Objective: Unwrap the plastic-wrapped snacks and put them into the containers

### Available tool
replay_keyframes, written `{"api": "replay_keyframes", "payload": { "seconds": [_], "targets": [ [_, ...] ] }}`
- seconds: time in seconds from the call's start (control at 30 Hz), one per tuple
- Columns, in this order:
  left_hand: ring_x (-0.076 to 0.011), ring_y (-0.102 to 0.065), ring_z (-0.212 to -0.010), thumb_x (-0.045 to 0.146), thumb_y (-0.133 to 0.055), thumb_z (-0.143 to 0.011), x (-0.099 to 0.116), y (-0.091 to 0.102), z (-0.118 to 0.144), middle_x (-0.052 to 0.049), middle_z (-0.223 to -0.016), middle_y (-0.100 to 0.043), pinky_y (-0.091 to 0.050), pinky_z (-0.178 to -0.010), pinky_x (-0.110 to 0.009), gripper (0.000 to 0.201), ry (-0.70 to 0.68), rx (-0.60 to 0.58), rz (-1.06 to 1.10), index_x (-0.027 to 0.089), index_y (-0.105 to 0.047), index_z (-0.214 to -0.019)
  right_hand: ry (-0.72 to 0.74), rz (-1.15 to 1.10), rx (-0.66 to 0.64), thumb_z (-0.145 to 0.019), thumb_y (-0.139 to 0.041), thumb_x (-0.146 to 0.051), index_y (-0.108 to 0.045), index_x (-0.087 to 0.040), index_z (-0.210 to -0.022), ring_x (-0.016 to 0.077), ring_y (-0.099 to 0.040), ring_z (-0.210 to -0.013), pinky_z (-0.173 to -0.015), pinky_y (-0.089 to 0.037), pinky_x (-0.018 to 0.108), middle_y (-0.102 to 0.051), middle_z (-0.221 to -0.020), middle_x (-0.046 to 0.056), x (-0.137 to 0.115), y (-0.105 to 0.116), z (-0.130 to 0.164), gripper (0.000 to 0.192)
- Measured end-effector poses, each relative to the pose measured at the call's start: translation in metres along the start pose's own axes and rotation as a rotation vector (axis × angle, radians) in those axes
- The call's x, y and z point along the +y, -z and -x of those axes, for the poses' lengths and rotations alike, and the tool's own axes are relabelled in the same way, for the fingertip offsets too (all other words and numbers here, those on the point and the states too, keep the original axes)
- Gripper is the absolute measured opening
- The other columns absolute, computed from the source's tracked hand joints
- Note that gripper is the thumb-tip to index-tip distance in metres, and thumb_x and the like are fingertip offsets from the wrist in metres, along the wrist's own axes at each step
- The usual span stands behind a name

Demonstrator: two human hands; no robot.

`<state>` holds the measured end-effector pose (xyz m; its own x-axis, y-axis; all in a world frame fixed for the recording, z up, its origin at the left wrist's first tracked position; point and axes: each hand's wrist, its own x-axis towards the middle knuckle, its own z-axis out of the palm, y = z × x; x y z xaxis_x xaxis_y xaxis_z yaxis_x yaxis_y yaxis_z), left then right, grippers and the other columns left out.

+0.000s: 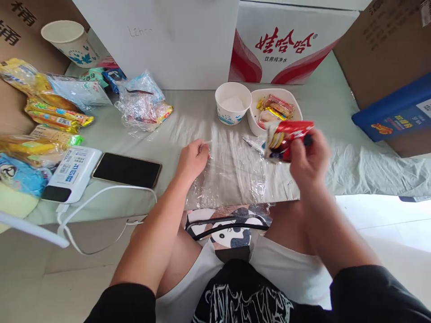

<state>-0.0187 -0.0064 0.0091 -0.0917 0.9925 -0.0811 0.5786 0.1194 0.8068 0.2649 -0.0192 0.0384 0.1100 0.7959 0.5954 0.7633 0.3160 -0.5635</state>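
Snack packet (286, 139): glossy red foil-like plastic. Film sheet (232, 172): clear, shiny, wrinkled plastic. Counter (336, 107) cover: matt pale-green cloth, creased. Cup (232, 104): matt paper. Phone (127, 169): smooth glossy black screen. Box (384, 45): matt brown cardboard.

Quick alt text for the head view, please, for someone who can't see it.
The right hand holds a red snack packet above clear plastic film on a cloth-covered table; the left hand rests on the film. Behind stand a paper cup and a bowl of wrapped snacks.
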Motion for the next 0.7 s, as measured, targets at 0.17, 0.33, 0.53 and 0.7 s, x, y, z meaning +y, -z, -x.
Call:
{"api": "replay_keyframes", "payload": {
  "seconds": [0.17, 0.33, 0.53, 0.7],
  "targets": [
    [-0.0180, -0.057, -0.063, 0.027, -0.050, -0.096, 0.006, 0.002, 0.001, 0.000, -0.065, -0.068, -0.036, -0.063, -0.031, 0.032, -0.016, -0.022, -0.017, 0.023, -0.052, -0.064, 0.010, 0.375, -0.123, -0.095, -0.054, -0.031, -0.071, -0.013, -0.124, 0.0228, -0.068, -0.085, -0.085, -0.050, 0.042, -0.078, -0.104, 0.017, 0.012, 0.016, -0.087, 0.038],
    [-0.0170, -0.052, -0.059, 0.028, -0.050, -0.096, 0.005, 0.003, 0.001, 0.001, -0.061, -0.062, -0.034, -0.060, -0.031, 0.032, -0.028, -0.043, -0.006, 0.024, -0.050, -0.064, -0.057, 0.692, -0.556, -0.100, -0.059, -0.043, -0.058, -0.020, -0.152, 0.0260, -0.067, -0.097, -0.077, -0.039, 0.042, -0.077, -0.121, 0.019, 0.007, -0.003, -0.127, 0.057],
    [-0.0160, -0.045, -0.055, 0.025, -0.050, -0.094, 0.008, 0.001, 0.002, 0.003, -0.054, -0.050, -0.031, -0.057, -0.031, 0.031, -0.022, -0.042, -0.032, 0.024, -0.049, -0.064, 0.034, 0.769, -0.712, -0.106, -0.050, -0.052, -0.067, -0.017, -0.139, 0.0287, -0.064, -0.103, -0.068, -0.026, 0.039, -0.071, -0.129, 0.021, 0.006, -0.018, -0.122, 0.051],
    [-0.0162, -0.044, -0.054, 0.025, -0.050, -0.096, 0.007, 0.002, 0.002, 0.003, -0.053, -0.048, -0.031, -0.058, -0.032, 0.032, -0.016, -0.044, -0.039, 0.024, -0.049, -0.064, 0.015, 0.775, -0.696, -0.108, -0.049, -0.040, -0.070, -0.014, -0.127, 0.0253, -0.063, -0.107, -0.068, -0.027, 0.039, -0.069, -0.129, 0.018, 0.001, -0.011, -0.123, 0.039]
  ]
}}
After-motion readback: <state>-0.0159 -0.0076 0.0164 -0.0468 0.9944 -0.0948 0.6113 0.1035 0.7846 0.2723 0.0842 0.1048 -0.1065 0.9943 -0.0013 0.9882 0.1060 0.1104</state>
